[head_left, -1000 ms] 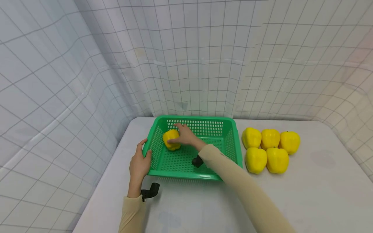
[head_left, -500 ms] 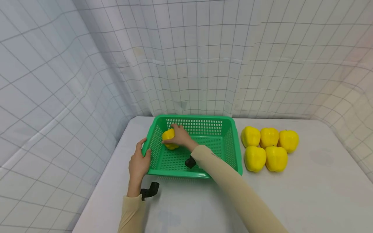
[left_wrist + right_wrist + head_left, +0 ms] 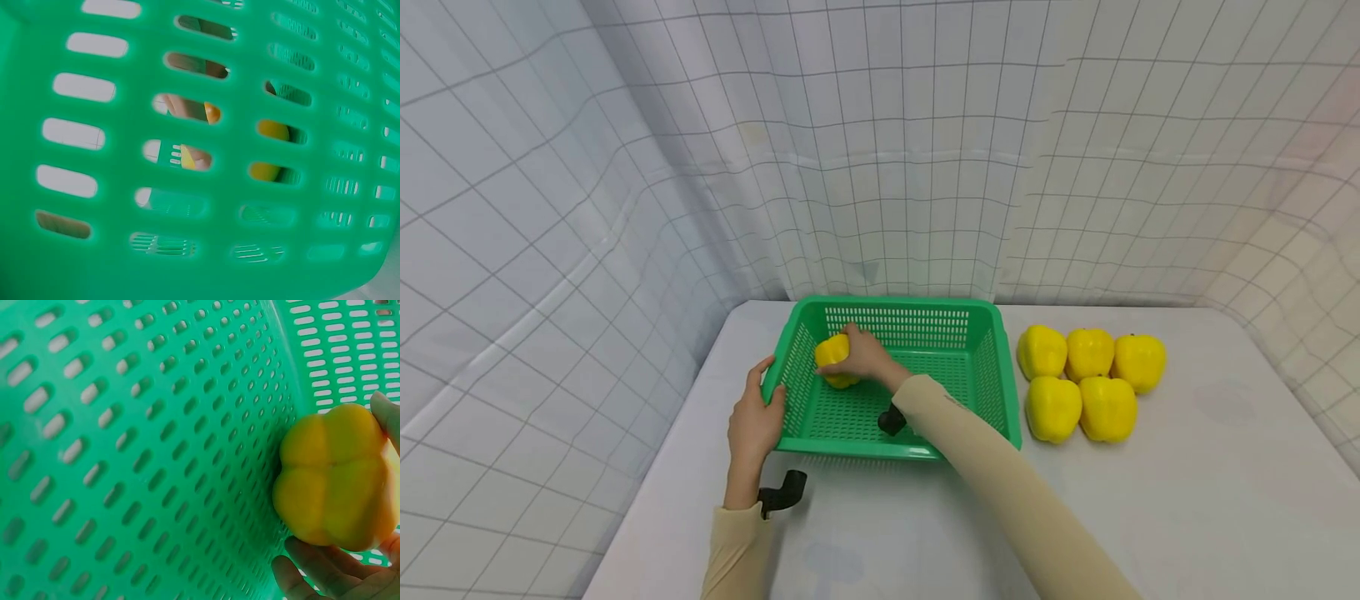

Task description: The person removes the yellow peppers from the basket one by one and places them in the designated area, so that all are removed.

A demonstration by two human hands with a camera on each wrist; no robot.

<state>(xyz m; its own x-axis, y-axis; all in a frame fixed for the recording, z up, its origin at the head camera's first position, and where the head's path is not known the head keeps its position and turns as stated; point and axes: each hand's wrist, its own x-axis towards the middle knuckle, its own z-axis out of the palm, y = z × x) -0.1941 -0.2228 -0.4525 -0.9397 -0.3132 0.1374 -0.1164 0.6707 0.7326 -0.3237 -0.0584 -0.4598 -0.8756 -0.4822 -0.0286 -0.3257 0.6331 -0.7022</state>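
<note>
A green slotted plastic basket (image 3: 880, 451) stands on the table. My left hand (image 3: 755, 423) grips its left rim, thumb inside and fingers outside. Inside, near the left end, is a yellow bell pepper (image 3: 831, 350) held by my right hand (image 3: 868, 356). In the right wrist view the lobed end of the bell pepper (image 3: 334, 481) faces the camera, with the thumb on one side and the fingers (image 3: 325, 572) on the other. The left wrist view is filled by the slotted basket wall (image 3: 112, 150), and bits of yellow show through its slots.
Several more yellow bell peppers (image 3: 1054, 408) sit close together in two rows on the white table (image 3: 1210, 467), right of the basket. White grid-patterned curtains (image 3: 917, 167) hang behind and at the sides. A small black camera (image 3: 784, 493) is strapped to the left wrist.
My right hand has shifted slightly left and its fingers have come in round the bell pepper, which now looks a little tilted. My left hand stays on the basket rim.
</note>
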